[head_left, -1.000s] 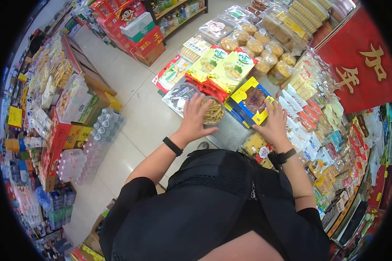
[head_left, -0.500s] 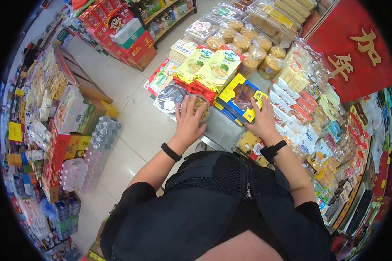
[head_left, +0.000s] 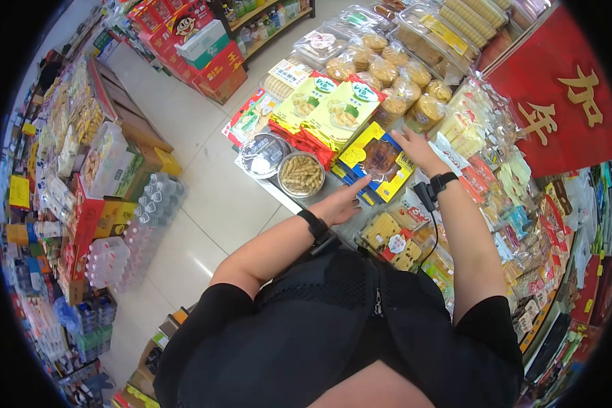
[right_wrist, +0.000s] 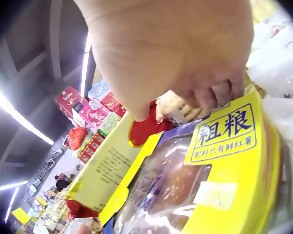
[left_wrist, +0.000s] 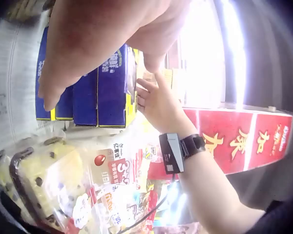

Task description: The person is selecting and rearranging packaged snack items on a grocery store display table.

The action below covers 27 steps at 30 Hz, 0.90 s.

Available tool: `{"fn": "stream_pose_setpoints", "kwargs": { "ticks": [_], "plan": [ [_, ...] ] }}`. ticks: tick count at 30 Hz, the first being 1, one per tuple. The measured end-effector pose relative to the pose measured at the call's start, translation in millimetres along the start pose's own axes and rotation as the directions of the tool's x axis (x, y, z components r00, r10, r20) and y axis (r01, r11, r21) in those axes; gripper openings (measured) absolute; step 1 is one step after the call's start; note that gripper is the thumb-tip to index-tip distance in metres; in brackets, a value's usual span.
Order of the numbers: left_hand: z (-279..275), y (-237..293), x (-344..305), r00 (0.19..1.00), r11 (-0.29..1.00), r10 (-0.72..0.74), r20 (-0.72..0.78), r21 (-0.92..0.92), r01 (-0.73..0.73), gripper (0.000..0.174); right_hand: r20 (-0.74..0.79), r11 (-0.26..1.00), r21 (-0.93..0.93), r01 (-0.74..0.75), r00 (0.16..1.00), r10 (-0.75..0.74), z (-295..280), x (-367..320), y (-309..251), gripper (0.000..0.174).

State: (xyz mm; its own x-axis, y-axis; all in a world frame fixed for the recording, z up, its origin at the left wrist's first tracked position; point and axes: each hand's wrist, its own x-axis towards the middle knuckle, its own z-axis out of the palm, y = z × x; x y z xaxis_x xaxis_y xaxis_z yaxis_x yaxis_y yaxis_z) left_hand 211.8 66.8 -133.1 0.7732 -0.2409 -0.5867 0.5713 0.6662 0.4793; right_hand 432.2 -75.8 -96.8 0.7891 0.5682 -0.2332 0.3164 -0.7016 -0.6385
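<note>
A blue and yellow box with a clear window lies on top of a stack of blue boxes, brown food showing through it. My left hand is at the stack's near left side, thumb by the top box's edge and fingers extended in front of the blue sides. My right hand reaches over the top box's far right edge; in the right wrist view its fingertips are right at that edge. A round tub of twisted snack sticks stands left of the stack, untouched.
Yellow-green snack bags lie behind the box, beside a dark-lidded round tub. Clear-packed cakes sit nearer my body. Bagged cookies and a red sign are farther back. Bottle packs stand on the left.
My left hand has left the tub of snack sticks and moved right to the box stack. My right hand has shifted from the top box's right side to its far right edge.
</note>
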Motion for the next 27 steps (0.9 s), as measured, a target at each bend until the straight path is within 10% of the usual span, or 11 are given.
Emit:
{"fn": "stream_pose_setpoints", "kwargs": {
  "ticks": [5,14,27],
  "plan": [
    [-5,-5,25,0.997,0.973,0.076,-0.017,-0.219,-0.078,0.084,0.414,0.973,0.116,-0.199,0.9,0.135,17,38,18,0.071],
    [-4,-11,32,0.991,0.933,0.112,-0.074,-0.336,-0.13,0.048,0.509,0.937,0.261,-0.234,0.858,0.072,20,22,-11,0.062],
    [-12,-4,32,0.994,0.951,0.086,-0.063,-0.294,-0.101,0.043,0.517,0.936,0.292,-0.195,0.856,0.017,27,25,-3,0.062]
  ]
}}
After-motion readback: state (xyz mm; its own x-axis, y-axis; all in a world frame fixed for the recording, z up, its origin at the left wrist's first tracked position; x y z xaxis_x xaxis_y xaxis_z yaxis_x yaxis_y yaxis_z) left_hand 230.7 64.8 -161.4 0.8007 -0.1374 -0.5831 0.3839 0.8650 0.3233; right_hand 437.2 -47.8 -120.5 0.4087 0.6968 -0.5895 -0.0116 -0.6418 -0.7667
